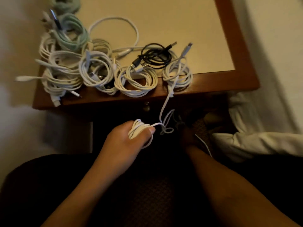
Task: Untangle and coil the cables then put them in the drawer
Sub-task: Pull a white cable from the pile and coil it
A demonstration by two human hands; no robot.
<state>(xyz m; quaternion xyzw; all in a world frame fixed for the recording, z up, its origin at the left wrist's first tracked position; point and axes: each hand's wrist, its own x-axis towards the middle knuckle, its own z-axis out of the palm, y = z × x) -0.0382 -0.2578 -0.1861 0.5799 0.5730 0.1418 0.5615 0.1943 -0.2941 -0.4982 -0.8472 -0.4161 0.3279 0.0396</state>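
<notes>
In the head view, the left hand [121, 140] has its fingers [126, 126] curled through a small coil of white cable [139, 128], with the thumb pinning the turns. It is held below the desk [164, 22] edge near the drawer knob [146, 106], while the uncoiled tail kinks just right of the thumb and climbs toward a white bundle [177, 76] on the desk edge. The right hand [191, 136] sits in shadow beside a loose strand, and I cannot tell whether its fingers grip it. The cable looks light, limp and springy, so it is probably best pinched across the wound turns.
</notes>
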